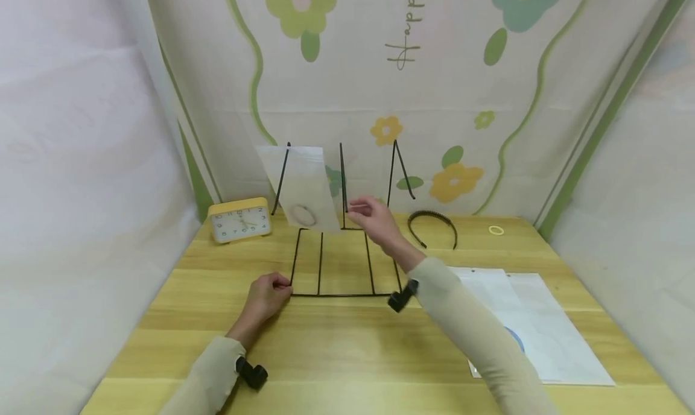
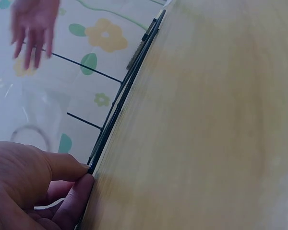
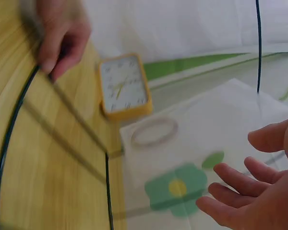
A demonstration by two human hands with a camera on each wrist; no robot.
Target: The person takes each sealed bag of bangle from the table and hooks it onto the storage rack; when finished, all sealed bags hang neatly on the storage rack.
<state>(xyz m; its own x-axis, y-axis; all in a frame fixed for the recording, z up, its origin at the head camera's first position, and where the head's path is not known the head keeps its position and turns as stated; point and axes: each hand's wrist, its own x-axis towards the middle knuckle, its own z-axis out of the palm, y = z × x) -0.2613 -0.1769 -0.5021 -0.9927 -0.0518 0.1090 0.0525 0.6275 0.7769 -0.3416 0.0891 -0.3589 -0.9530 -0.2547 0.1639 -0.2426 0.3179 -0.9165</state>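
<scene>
Yellow wood-grain tabletop, walled by pale cloth. At the near right, white pouches lying flat beneath the right sleeve, long sides slanting away, with part of a blue ring. Farther in, left hand, thumb and fingers pinched on the near left corner of a black wire rack. Base flat on the wood, front bar running left to right, wire arms rising at the back. Just beside the middle arm, right hand, fingers loosely spread, gripping nothing. Left of it, at the rack's left arm, a translucent zip bag with a brownish ring low inside; long axis near vertical, top leaning slightly left. Beyond, a black toothed headband, ends toward the person; farther right, a small yellow ring; at left, a yellow alarm clock, long axis crosswise, dial toward the person. Last, floral cloth backdrop.
</scene>
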